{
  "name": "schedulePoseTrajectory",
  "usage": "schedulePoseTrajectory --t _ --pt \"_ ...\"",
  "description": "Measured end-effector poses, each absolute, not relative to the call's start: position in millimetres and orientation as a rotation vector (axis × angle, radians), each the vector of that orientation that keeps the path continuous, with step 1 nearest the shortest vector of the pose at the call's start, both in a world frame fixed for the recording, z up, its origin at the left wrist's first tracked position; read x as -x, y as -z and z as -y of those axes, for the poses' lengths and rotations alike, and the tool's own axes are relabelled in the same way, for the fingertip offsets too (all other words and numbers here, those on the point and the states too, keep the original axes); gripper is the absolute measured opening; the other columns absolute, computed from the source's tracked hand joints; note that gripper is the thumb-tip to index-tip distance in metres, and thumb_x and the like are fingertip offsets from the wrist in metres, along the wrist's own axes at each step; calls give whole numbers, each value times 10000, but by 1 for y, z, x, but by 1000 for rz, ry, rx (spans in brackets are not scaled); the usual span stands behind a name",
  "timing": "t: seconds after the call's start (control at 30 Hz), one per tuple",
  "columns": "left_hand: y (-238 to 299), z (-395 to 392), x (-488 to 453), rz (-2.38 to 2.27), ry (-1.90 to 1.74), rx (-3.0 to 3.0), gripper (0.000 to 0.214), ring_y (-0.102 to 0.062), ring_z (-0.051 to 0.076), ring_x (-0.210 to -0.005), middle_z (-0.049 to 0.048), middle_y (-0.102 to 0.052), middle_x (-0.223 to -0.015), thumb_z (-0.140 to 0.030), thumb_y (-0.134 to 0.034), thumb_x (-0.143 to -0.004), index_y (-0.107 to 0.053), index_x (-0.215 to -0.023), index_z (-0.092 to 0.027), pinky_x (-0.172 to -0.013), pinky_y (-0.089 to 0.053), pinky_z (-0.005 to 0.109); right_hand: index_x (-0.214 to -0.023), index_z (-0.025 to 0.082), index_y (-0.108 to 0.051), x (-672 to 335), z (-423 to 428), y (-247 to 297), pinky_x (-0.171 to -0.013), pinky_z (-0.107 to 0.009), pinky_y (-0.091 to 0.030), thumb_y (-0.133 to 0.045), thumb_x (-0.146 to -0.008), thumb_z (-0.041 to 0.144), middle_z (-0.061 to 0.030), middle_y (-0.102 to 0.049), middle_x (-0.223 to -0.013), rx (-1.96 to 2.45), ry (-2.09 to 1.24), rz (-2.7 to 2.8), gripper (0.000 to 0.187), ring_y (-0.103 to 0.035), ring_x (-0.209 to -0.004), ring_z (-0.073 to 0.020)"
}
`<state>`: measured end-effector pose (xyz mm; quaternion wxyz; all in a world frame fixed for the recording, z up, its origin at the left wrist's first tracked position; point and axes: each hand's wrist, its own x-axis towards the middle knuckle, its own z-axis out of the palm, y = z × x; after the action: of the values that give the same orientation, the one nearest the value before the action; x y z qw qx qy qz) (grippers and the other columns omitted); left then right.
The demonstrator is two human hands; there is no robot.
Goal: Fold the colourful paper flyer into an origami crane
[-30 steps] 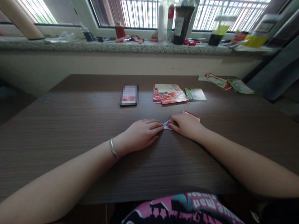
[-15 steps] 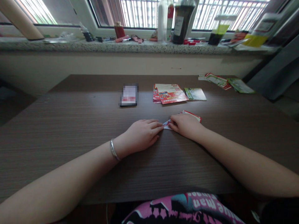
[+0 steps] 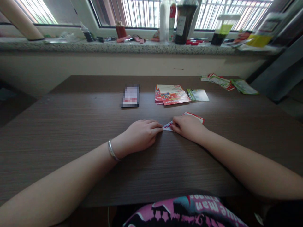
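A small folded paper flyer, red and white (image 3: 197, 117), lies flat on the dark wooden table (image 3: 71, 126) in front of me. My right hand (image 3: 188, 127) lies on top of it with fingers pressed down and covers most of it. My left hand (image 3: 139, 135) rests on the table just left of the paper. Its curled fingertips touch the paper's pointed left corner. A silver bangle (image 3: 111, 150) sits on my left wrist.
Behind the paper lie a stack of red flyers (image 3: 171, 94), a green leaflet (image 3: 198, 95) and a phone (image 3: 130, 96). More leaflets (image 3: 227, 82) sit at the far right. The stone window sill (image 3: 132, 47) holds bottles, jars and small items.
My left hand has slid slightly to the left and back, its fingers curling more. The right hand and the paper have stayed in place.
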<state>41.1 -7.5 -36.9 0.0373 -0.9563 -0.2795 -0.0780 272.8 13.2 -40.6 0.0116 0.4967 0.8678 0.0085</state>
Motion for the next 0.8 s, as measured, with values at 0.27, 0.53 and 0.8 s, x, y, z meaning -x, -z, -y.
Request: schedulePoseTrajectory --t 0.27,0.53,0.8 --pt "43 5 -38 745 313 2934 357 -614 232 -1112 105 -637 -1239 -190 -495 -897 -584 -1240 -147 -938 -526 387 -904 171 -631 -273 -6 36 -696 -310 -321 -455 -955 459 -79 -702 -888 -1360 -183 -2861 342 -615 -804 -211" --pt "40 5 -39 794 410 3022 367 -616 212 -1114 100 -643 -1226 -170 -498 -892 -566 -1252 -166 -957 -519 376 -919 186 -674 -284 -9 37 -708 -291 -344 -442 -970 355 -63 -668 -899 -1184 -127 -3031 291 -589 -814 -181" --pt "43 4 -38 908 494 3086 388 -606 208 -1098 110 -638 -1193 -201 -500 -902 -530 -1288 -161 -951 -520 374 -878 184 -685 -283 -9 34 -739 -301 -358 -484 -940 314 -76 -667 -877 -1070 -59 -3121 248 -567 -819 -186"
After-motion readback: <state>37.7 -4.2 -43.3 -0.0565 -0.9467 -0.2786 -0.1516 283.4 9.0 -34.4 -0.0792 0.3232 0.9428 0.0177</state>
